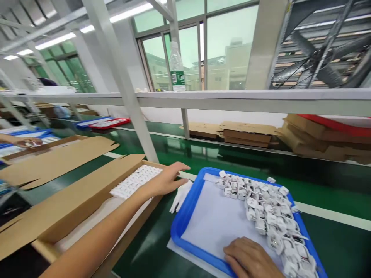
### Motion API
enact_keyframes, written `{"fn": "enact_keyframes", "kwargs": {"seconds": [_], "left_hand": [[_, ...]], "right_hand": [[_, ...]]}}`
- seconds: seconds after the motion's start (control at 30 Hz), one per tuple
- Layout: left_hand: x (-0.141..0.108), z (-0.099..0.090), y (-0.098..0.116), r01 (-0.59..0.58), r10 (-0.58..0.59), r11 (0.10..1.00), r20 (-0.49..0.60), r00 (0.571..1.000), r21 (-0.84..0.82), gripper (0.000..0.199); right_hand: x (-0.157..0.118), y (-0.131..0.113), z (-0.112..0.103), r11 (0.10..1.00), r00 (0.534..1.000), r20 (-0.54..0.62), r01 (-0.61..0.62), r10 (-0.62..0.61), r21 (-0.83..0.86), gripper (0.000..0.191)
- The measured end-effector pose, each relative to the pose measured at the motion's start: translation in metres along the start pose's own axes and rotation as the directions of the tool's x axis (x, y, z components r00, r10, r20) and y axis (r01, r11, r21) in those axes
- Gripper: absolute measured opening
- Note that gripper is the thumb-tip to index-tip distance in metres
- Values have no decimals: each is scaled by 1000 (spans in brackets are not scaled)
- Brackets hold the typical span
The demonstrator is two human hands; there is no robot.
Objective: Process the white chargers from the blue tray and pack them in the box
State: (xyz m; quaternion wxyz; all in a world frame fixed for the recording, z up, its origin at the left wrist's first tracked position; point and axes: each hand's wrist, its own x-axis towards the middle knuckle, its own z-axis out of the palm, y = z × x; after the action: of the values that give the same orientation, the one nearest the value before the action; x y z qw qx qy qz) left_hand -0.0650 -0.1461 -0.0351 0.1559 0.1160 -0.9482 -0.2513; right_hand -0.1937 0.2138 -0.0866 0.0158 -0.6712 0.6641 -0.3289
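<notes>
My left hand (166,180) reaches over the right edge of an open cardboard box (49,233), fingers stretched and apart, nothing visible in it. In the box's far end sit rows of small white plastic parts (136,180) on a pale liner. Beneath my left fingers lies a white glove (182,196). My right hand (251,256) is low over the front of a blue tray (185,227), its fingers curled together; whatever they may hold is hidden. White paper lines this tray, and a heap of loose white parts (269,216) covers its right and back sides.
Behind the tray runs a green conveyor belt (174,144). A white frame post (127,88) rises beyond the box, and a shelf (232,101) carries a plastic bottle (177,67). Folded cartons (246,133) lie at the back. Another person's hand (29,142) is at far left.
</notes>
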Motion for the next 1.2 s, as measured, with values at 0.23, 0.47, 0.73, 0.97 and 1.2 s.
{"fn": "enact_keyframes", "kwargs": {"seconds": [0.23,0.47,0.73,0.97,1.2], "left_hand": [[80,125,28,-25,34,997,118,992,-79,34],[79,136,29,54,-45,979,50,998,-198,22],[4,100,73,186,-110,595,150,982,-782,55],[-34,113,107,403,106,254,440,892,-879,75],[-48,131,104,356,47,422,413,910,-834,68]], "right_hand": [[-4,4,15,992,987,111,-123,117,42,27],[-3,11,25,997,993,87,-83,83,1,36],[-15,7,24,911,902,-171,-362,395,199,32],[17,11,5,764,868,-154,-316,472,562,33],[24,11,10,689,901,-38,-303,433,658,19]]}}
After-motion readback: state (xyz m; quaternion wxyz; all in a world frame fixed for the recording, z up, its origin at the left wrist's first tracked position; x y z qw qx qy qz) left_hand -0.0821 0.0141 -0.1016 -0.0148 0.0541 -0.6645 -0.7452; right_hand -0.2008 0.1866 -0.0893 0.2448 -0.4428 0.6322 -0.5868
